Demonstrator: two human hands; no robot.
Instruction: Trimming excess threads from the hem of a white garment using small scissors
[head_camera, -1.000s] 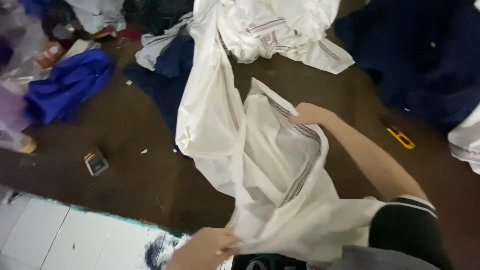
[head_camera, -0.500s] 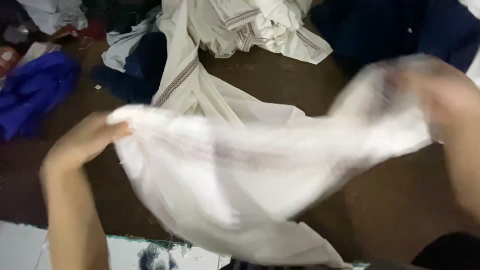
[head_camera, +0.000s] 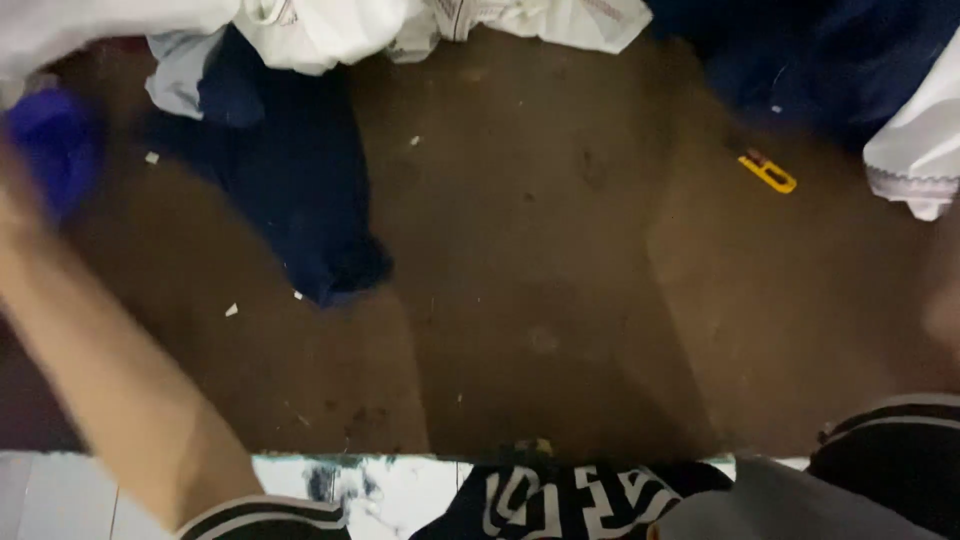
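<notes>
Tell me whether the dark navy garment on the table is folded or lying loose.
Lying loose. The navy garment sprawls unevenly across the brown table, with a rumpled, irregular outline and no neat folded edges.

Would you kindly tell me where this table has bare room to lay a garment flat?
The brown table is bare in the middle, between the navy cloth and the yellow cutter, down to the near edge. The far edge is crowded with white clothes.
</notes>
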